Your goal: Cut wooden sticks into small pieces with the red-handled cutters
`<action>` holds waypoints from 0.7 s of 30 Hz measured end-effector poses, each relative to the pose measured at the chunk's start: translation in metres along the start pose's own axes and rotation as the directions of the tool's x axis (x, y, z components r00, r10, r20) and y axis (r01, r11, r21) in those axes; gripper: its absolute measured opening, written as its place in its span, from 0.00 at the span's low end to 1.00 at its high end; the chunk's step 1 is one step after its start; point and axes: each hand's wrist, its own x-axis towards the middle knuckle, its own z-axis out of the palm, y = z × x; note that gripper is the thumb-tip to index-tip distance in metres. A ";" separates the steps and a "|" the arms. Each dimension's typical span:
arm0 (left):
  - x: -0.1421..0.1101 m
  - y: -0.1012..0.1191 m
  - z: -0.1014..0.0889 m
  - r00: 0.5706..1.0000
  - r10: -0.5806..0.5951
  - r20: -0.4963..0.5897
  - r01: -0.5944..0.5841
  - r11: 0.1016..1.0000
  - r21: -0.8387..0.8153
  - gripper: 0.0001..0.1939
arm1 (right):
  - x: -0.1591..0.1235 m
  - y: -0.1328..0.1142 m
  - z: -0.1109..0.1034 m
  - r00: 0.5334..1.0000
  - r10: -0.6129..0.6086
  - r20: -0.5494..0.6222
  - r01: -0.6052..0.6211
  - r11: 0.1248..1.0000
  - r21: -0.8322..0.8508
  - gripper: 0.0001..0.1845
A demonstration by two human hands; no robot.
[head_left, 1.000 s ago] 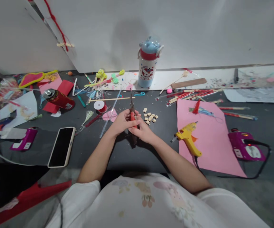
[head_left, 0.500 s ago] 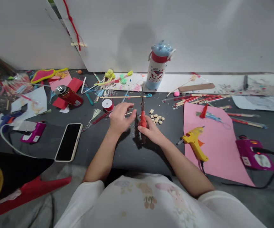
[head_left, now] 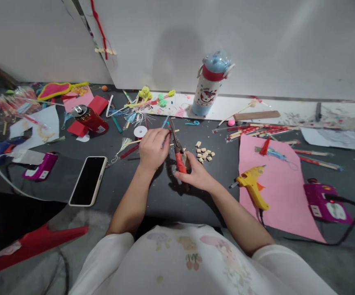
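1. With 12 pointing straight away from you across the desk (head_left: 167, 200), your pliers (head_left: 181, 162) stand near the middle, red handles toward you and nose toward 11.
2. Your near edge lies at 6, with bare desk between it and your hands. The phone (head_left: 87, 181), between 8 and 9, lies close to that edge.
3. At the far side, a white strip (head_left: 171, 107) runs along the foot of the white wall (head_left: 251, 45); the bottle (head_left: 206, 88) stands on it between 12 and 1.
4. You have open desk at 3, up to the pink sheet (head_left: 282, 196), and a smaller gap between your left forearm and the phone.
5. The glue gun (head_left: 253, 186) lies on the sheet between 3 and 4, its cord running toward you.
6. Your right hand (head_left: 196, 174) has its fingers closed around the pliers' handles, the thumb across the near part. The pliers' blades look nearly together.
7. Your left hand (head_left: 153, 148) is just beside the pliers, fingers curled and narrow. A thin stick (head_left: 133, 142) shows beside it; you cannot tell whether they grip it.
8. Small wood pieces (head_left: 203, 153) lie in a loose cluster at 2, near your right hand. The spool (head_left: 140, 131) and the tilted can (head_left: 93, 121) are both toward 10, the can farther out.
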 end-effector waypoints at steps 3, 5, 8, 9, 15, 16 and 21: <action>0.000 0.000 -0.001 0.999 -0.040 0.023 0.039 0.999 0.023 0.11 | 0.000 -0.001 0.000 1.000 0.004 -0.008 -0.004 1.000 -0.005 0.30; 0.001 0.001 -0.002 0.998 -0.054 0.030 0.053 0.998 0.039 0.11 | 0.000 -0.001 0.000 1.000 0.001 -0.015 -0.001 1.000 -0.011 0.31; 0.002 0.001 -0.003 0.998 -0.057 0.030 0.055 0.998 0.037 0.11 | 0.001 -0.001 0.000 1.000 -0.011 -0.029 0.011 1.000 -0.015 0.31; 0.002 0.001 -0.003 0.998 -0.055 0.031 0.054 0.998 0.034 0.11 | 0.001 -0.001 -0.001 0.999 -0.013 -0.033 0.013 1.000 -0.016 0.30; 0.002 -0.003 -0.002 0.998 -0.052 0.035 0.051 0.998 0.042 0.11 | 0.002 -0.003 -0.002 0.999 0.007 -0.037 -0.008 1.000 -0.018 0.31; 0.002 -0.004 -0.002 0.998 -0.044 0.043 0.042 0.998 0.043 0.11 | 0.002 -0.003 -0.002 1.000 0.008 -0.026 -0.008 1.000 -0.011 0.32; 0.000 -0.018 -0.009 0.991 0.055 0.125 -0.055 0.998 -0.004 0.12 | 0.000 -0.004 -0.005 0.997 -0.019 0.076 0.020 1.000 -0.007 0.28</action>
